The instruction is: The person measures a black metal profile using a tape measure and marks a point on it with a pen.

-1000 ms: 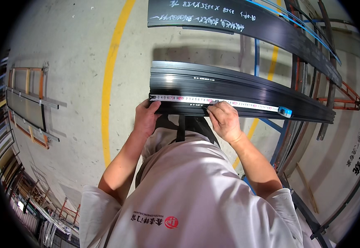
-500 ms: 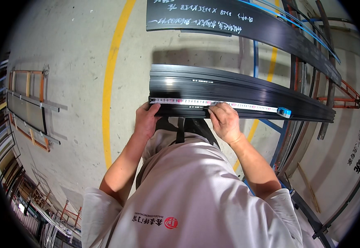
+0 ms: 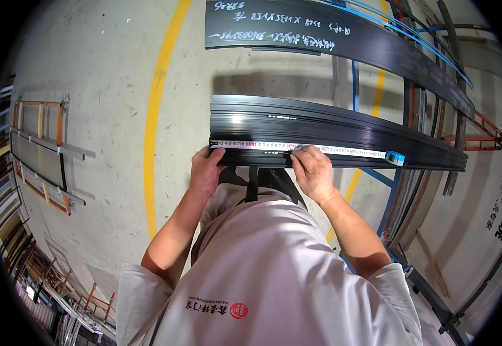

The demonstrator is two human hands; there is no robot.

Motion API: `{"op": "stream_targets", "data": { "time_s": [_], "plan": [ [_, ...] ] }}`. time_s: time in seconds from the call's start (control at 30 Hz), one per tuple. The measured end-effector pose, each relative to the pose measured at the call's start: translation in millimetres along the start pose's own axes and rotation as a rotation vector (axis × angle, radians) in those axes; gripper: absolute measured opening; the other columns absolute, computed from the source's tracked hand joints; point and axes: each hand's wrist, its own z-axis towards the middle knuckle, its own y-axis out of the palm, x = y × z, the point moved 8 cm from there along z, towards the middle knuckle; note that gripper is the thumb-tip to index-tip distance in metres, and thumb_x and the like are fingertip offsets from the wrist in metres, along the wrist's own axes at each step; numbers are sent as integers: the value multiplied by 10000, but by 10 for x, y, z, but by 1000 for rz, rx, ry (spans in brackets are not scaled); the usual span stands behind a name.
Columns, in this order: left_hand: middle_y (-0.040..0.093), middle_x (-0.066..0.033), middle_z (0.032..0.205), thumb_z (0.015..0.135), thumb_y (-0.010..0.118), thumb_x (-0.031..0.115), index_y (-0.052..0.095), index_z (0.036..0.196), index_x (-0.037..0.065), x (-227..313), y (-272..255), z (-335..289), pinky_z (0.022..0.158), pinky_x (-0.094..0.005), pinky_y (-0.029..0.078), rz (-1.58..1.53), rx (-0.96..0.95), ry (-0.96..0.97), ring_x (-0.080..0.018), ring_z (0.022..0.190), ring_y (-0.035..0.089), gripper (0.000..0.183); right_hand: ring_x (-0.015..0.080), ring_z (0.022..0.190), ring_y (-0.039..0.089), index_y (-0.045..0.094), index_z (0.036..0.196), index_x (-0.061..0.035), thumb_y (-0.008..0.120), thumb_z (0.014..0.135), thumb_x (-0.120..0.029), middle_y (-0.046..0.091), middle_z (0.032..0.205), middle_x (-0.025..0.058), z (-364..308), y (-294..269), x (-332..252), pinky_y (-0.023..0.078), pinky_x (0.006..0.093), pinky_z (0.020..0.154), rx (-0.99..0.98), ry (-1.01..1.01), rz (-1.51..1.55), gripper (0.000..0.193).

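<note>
A long black metal profile point(image 3: 251, 106) with lengthwise grooves lies across in front of me. Along its near side stretches the white blade of a tape measure point(image 3: 349, 151), whose blue case point(image 3: 395, 158) rests toward the right. My left hand point(image 3: 206, 173) grips the profile's near left corner, its thumb on top at the lower edge of the blade's end and its other fingers mostly hidden. Farther right, my right hand point(image 3: 314, 172) is closed in a pinch at the blade's near edge. A small dark tip pokes out from these fingers; its kind cannot be made out.
Beyond lies a wide black panel point(image 3: 274, 29) with white handwriting, with thin blue strips point(image 3: 401, 32) over it. Blue and red metal racks point(image 3: 476, 138) stand at the right. A frame on an orange stand point(image 3: 40, 153) is at the left. Yellow lines point(image 3: 154, 127) cross the concrete floor.
The profile and panel sit slightly lower in the picture, as the view has shifted a little. Both hands keep nearly the same places along the tape measure.
</note>
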Motion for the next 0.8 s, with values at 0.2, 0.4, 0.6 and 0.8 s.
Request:
{"op": "stream_targets", "data": {
  "time_s": [0.2,0.4,0.6,0.8],
  "plan": [
    [709,-100,1072,954,667,111,669,1151,-23,-5,-16,-6,827,-379,563,-21,7,3,-203,944,687,238,326,789,637,695,911,-7,719,756,-11,623,838,123,6,69,-215,534,424,723,-96,-186,-120,157],
    [704,-116,967,967,586,145,691,1100,0,89,-22,-76,697,-363,564,393,21,71,-191,859,671,223,343,819,626,634,829,-30,646,711,-79,595,836,141,42,86,-270,526,443,747,-320,-117,-270,128],
    [690,-190,1142,998,500,49,618,1192,-85,-264,-185,213,931,-445,567,112,14,46,-305,1032,685,264,313,841,630,640,809,-47,612,783,-160,613,850,119,154,145,-442,516,414,762,-445,-351,-335,120],
    [694,-185,1099,957,566,38,615,1138,-84,5,16,23,764,-411,600,4,9,40,-304,958,706,224,346,857,677,653,859,-38,629,819,-161,654,902,149,129,317,-249,551,442,776,-486,-195,-370,132]
  ]
}}
